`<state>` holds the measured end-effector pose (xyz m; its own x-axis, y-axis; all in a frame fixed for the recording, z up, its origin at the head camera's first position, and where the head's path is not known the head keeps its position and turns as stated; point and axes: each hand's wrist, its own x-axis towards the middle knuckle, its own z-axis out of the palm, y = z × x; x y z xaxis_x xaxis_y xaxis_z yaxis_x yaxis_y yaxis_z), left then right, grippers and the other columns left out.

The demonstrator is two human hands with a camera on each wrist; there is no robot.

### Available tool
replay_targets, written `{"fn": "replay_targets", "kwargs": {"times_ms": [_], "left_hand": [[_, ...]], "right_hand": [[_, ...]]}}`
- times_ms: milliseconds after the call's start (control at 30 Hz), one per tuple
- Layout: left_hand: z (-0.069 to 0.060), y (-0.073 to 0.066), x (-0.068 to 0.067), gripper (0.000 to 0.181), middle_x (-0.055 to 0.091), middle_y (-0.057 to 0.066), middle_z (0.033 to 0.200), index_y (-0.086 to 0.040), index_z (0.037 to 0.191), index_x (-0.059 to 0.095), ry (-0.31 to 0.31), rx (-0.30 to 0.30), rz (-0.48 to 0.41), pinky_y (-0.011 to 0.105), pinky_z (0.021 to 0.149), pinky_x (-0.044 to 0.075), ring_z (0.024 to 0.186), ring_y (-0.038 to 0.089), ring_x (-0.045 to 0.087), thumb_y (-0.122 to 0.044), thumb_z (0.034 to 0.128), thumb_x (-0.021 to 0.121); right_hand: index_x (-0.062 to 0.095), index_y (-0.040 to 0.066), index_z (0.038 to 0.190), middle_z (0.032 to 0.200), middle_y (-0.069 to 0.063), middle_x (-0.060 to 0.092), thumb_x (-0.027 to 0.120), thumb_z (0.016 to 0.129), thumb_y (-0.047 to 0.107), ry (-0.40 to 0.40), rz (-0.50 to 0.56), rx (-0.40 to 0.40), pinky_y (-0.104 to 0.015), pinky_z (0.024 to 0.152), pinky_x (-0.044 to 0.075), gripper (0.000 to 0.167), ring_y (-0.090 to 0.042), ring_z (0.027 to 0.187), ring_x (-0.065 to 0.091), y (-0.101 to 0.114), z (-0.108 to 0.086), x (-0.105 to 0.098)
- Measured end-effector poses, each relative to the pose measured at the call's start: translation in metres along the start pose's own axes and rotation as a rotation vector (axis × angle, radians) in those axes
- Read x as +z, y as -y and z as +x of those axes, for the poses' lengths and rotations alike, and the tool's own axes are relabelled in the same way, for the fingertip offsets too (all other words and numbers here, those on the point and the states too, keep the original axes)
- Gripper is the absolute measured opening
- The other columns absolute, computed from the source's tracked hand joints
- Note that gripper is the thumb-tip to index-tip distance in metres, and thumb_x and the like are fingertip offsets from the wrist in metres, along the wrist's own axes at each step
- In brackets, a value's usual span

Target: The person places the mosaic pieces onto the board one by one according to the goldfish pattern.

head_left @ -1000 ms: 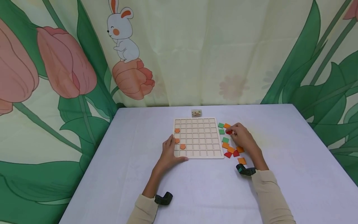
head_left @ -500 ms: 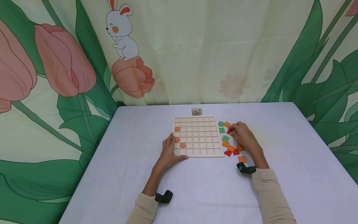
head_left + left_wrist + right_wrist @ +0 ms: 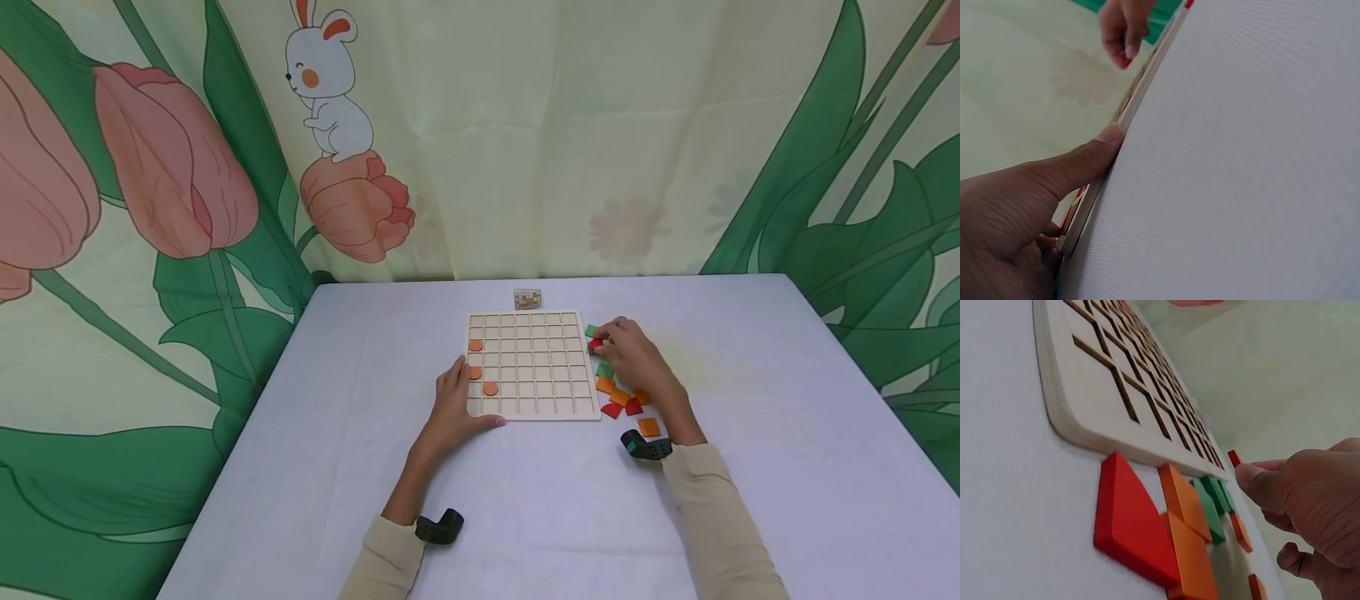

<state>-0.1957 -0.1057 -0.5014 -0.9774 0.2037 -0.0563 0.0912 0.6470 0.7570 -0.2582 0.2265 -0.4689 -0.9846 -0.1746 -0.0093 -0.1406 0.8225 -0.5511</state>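
Red tile (image 3: pixel 595 343) is pinched between our right thumb and fingertips, just beside the right edge of a pale wooden board (image 3: pixel 536 367). Our right hand (image 3: pixel 633 354) closes narrowly on that one small piece, as the right wrist view shows, and it partly hides the tiles beneath. Our left hand (image 3: pixel 453 407) is spread wide around the board's near left corner, the thumb touching the near edge and the fingers along the left edge.

We see a grid of square compartments across the board. Two orange discs (image 3: pixel 476 345) sit in the leftmost column, the lower one right by our left fingers, and a third is in the second column.

Along the board's right side, we have a loose scatter of green tiles (image 3: pixel 604 371), orange tiles (image 3: pixel 648 427) and two more red pieces (image 3: pixel 633 407), some touching. A small patterned block (image 3: pixel 527 299) stands near the board's far edge. White cloth (image 3: pixel 300 500) covers the table, and behind it hangs a curtain (image 3: pixel 510 142) printed with tulips and a rabbit.
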Motion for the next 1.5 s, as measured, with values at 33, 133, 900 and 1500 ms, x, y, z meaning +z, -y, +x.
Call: {"fn": "replay_targets", "kwargs": {"times_ms": [33, 133, 900, 1500], "left_hand": [[0.000, 0.000, 0.000, 0.126, 0.012, 0.018, 0.179, 0.000, 0.169, 0.017, -0.002, 0.000, 0.000, 0.058, 0.126, 0.035, 0.160, 0.043, 0.018, -0.038, 0.0788, 0.095], [0.001, 0.001, 0.000, 0.126, 0.012, 0.018, 0.179, 0.000, 0.169, 0.017, -0.005, -0.003, 0.004, 0.058, 0.126, 0.035, 0.160, 0.043, 0.018, -0.038, 0.0788, 0.095], [0.003, 0.001, 0.000, 0.124, 0.013, 0.017, 0.179, 0.001, 0.168, 0.020, 0.005, -0.008, 0.034, 0.055, 0.125, 0.037, 0.160, 0.042, 0.020, -0.042, 0.0794, 0.094], [0.002, 0.003, 0.002, 0.124, 0.014, 0.016, 0.179, -0.003, 0.169, 0.020, -0.001, -0.015, 0.033, 0.055, 0.124, 0.039, 0.159, 0.040, 0.021, -0.043, 0.0787, 0.095]], "right_hand": [[0.065, -0.002, 0.129, 0.135, -0.023, 0.054, 0.063, 0.106, 0.011, 0.004, 0.003, -0.021, -0.055, 0.110, 0.053, 0.026, -0.038, 0.127, 0.048, 0.003, 0.003, 0.001], [0.066, -0.001, 0.128, 0.130, -0.020, 0.057, 0.065, 0.106, 0.011, 0.014, 0.016, -0.076, -0.053, 0.106, 0.054, 0.026, -0.036, 0.120, 0.051, 0.012, 0.010, 0.006], [0.069, 0.002, 0.125, 0.125, -0.012, 0.061, 0.067, 0.105, 0.016, 0.074, -0.008, -0.264, -0.040, 0.090, 0.055, 0.025, -0.023, 0.096, 0.059, 0.077, 0.046, 0.064], [0.071, 0.004, 0.123, 0.123, -0.012, 0.064, 0.069, 0.105, 0.017, 0.025, 0.003, -0.241, -0.040, 0.085, 0.053, 0.023, -0.023, 0.095, 0.058, 0.090, 0.058, 0.079]]}}
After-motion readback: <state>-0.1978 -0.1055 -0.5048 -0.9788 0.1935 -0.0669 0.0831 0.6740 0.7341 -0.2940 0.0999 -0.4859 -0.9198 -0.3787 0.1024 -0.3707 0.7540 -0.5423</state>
